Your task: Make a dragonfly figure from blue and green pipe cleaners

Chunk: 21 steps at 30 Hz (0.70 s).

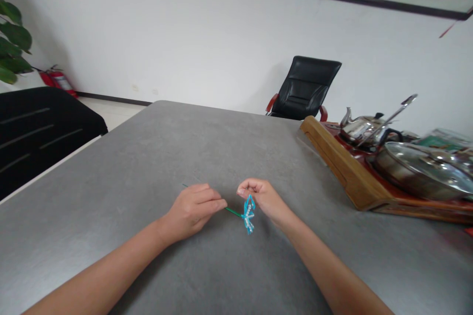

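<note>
A small artificial flower of blue and clear beads (pixel 248 215) is held sideways just above the grey table (pixel 207 145). Its thin green stem (pixel 233 212) passes through the fingers of my left hand (pixel 194 210), which is closed around it. The stem's far end pokes out beyond the knuckles. My right hand (pixel 263 197) is at the flower's upper petal, thumb and fingers curled together in a pinch there. Exactly where the fingertips meet the beads is partly hidden.
On the right, a wooden tea tray (pixel 332 167) carries a metal teapot (pixel 364 128) and a glass-lidded pan (pixel 424 170). A black office chair (pixel 310 86) stands behind the table. Another black chair (pixel 44 133) is at the left, near a fire extinguisher (pixel 59 80).
</note>
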Tool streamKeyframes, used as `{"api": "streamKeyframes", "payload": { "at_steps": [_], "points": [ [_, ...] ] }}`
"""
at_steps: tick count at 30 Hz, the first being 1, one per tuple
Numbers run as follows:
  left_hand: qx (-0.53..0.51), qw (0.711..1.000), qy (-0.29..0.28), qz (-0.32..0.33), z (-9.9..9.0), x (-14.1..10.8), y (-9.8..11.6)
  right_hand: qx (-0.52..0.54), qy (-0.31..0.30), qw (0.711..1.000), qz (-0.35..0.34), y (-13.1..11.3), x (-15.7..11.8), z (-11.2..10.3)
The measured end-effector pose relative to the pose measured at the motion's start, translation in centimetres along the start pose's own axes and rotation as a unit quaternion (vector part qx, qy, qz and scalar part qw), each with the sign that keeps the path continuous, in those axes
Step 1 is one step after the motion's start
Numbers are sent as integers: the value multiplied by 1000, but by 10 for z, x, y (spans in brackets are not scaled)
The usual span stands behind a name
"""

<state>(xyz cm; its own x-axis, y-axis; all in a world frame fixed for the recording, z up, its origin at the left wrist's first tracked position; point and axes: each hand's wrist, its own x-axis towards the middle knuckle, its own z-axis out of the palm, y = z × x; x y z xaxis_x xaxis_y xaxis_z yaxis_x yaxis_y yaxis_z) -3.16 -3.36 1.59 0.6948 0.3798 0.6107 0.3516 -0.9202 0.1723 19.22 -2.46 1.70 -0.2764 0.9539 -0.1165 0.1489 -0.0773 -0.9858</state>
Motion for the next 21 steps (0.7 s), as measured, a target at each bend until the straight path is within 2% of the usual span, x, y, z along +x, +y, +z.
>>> {"api": "streamKeyframes", "payload": {
  "at_steps": [11, 14, 21],
  "points": [
    [71, 996, -49, 23, 3, -1, -2, -26, 11, 998, -56, -6, -2, -7],
    [88, 994, -58, 23, 5, -2, -3, -63, 25, 995, -77, -7, -3, -6],
    [117, 991, -58, -30, 6, -1, -5, -170, 59, 974, -139, -27, -27, 10]
  ]
}}
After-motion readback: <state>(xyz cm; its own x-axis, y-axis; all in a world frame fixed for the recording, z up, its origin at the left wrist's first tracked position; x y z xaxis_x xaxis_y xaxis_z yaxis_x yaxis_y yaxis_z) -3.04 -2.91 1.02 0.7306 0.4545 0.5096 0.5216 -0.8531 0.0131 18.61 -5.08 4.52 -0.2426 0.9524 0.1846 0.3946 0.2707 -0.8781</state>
